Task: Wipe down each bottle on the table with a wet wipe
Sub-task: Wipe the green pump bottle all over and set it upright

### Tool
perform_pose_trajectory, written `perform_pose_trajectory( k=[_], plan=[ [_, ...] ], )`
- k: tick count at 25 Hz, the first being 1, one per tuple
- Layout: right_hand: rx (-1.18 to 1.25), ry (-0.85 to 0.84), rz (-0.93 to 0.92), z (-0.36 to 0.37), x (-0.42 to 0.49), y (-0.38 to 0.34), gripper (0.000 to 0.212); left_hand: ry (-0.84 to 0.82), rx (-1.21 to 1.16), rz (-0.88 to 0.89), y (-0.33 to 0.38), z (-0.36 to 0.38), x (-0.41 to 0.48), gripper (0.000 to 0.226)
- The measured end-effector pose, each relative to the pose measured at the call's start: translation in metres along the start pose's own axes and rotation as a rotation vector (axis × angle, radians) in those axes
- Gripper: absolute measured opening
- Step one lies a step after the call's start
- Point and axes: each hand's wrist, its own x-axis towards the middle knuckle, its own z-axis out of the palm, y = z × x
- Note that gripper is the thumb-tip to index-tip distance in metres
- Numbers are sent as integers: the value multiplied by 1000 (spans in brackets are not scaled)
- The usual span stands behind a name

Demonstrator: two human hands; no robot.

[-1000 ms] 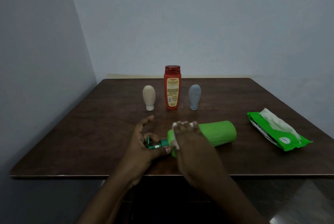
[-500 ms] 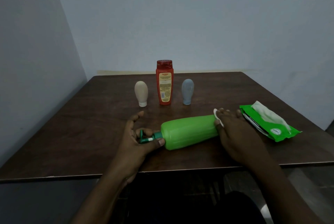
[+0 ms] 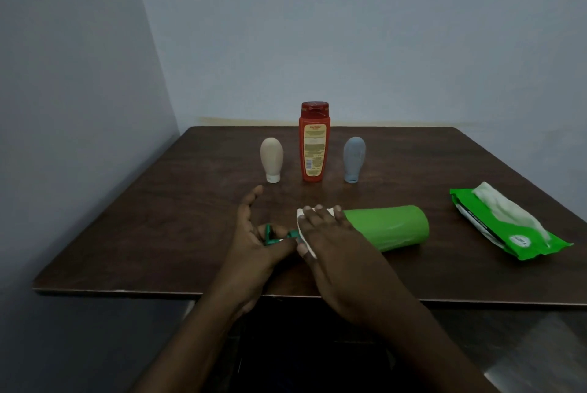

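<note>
Near the front edge of the table (image 3: 152, 234), left of centre, the left hand (image 3: 254, 243) pinches the dark green pump head (image 3: 270, 234) of the green bottle (image 3: 390, 227). Thumb and curled fingers close on the pump; the index finger sticks out straight toward the far side. Just right of it, touching, the right hand (image 3: 336, 246) lies over the bottle's neck end. It clamps a white wet wipe (image 3: 301, 213) against the plastic, fingers draped over the top, thumb on the near side. Wipe edges show past the fingertips and beside the thumb. The bottle neck is hidden under this hand.

Green bottle lies on its side on the table, pump end left, flat base end right, body bare from the right hand out to the base.

Farther back, three bottles stand in a row, apart from each other:
- beige bottle (image 3: 272, 157) on the left, cap down, white cap
- red bottle (image 3: 313, 145) in the middle, upright, tallest, yellow label facing the camera, print too small to read
- grey-blue bottle (image 3: 354, 157) on the right, cap down

At the right side of the table, well apart from the green bottle, a green wipes pack (image 3: 527, 243) lies flat. A white sheet (image 3: 502, 205) sticks out of its top.

Table is dark brown wood, set into a corner of pale walls. Both forearms are bare.
</note>
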Motion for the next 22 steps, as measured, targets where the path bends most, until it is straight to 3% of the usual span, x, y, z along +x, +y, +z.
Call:
perform_pose_trajectory(
  k=[7, 13, 22],
  plan=[
    [-103, 40, -32, 16, -74, -11, 57, -8, -33, -27, -2, 4, 3, 107],
    [-83, 69, 60, 10, -40, 0, 59, -35, 15, -18, 1, 3, -2, 107],
    [-158, 81, 408, -4, -64, 78, 60, -39, -74, 5, -7, 3, 3, 103]
  ],
)
